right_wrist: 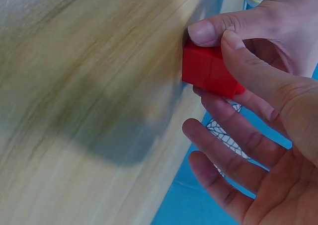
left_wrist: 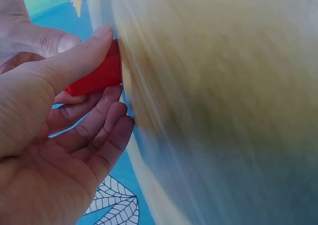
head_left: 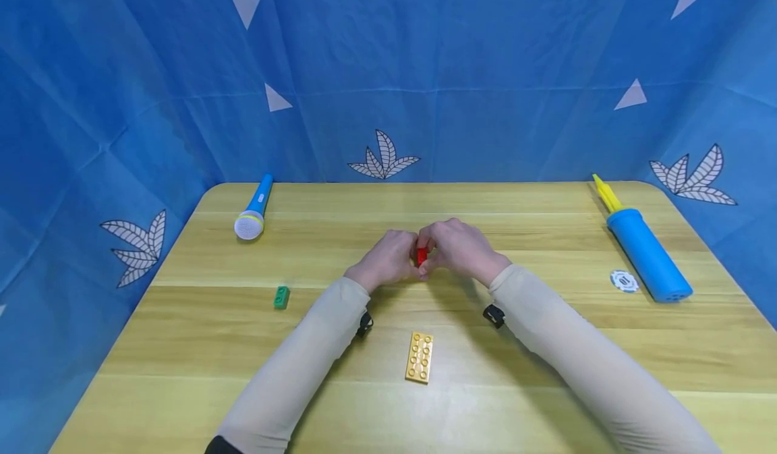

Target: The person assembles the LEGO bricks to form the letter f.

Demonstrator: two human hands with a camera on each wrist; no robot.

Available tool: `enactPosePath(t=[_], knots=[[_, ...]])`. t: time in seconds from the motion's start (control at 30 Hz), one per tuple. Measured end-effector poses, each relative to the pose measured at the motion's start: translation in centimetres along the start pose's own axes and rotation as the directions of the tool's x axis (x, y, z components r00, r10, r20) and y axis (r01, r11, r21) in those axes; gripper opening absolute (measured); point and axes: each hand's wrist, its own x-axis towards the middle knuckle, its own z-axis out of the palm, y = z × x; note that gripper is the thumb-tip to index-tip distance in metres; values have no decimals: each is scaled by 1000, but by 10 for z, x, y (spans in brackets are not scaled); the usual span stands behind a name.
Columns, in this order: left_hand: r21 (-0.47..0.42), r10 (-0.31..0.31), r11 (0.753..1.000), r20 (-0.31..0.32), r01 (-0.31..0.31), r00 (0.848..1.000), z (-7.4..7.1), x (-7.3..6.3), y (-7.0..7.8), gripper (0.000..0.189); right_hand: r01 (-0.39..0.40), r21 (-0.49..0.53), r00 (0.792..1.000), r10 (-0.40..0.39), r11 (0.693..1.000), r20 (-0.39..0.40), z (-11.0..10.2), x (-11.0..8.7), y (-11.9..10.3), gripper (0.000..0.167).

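Over the middle of the table my left hand (head_left: pixel 388 258) and right hand (head_left: pixel 458 248) meet at a small red toy brick (head_left: pixel 421 256). In the left wrist view, the left thumb lies along the red brick (left_wrist: pixel 97 78) with fingers underneath. The right wrist view has both thumbs on the red brick (right_wrist: pixel 203 68), and the right index finger supports it from below. The other right fingers are loosely bent and apart from it. A line crosses the brick's side; whether it is one piece or two I cannot tell. Nearer lies a yellow studded brick (head_left: pixel 419 357).
A small green brick (head_left: pixel 281 297) lies to the left. A blue toy microphone (head_left: pixel 257 201) is at the back left. On the right are a blue hand pump (head_left: pixel 649 255) with a yellow nozzle and a round chip (head_left: pixel 624 280). A blue curtain (head_left: pixel 485 56) hangs behind the table.
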Motion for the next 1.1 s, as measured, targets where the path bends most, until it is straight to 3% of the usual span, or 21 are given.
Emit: enactPosePath(t=[0.4,0.83,1.1], knots=[[6,-13,1000,-16,13,1000,1,-1,1,31,6,66,1000,-7,998,11,2,1,4,28],[-31,-62,998,-17,62,998,0,-2,4,36,-4,14,999,4,1000,32,0,-3,-1,30],[-94,-68,993,-25,66,997,1,-5,4,49,-29,-54,998,33,998,62,-11,-15,-6,50]])
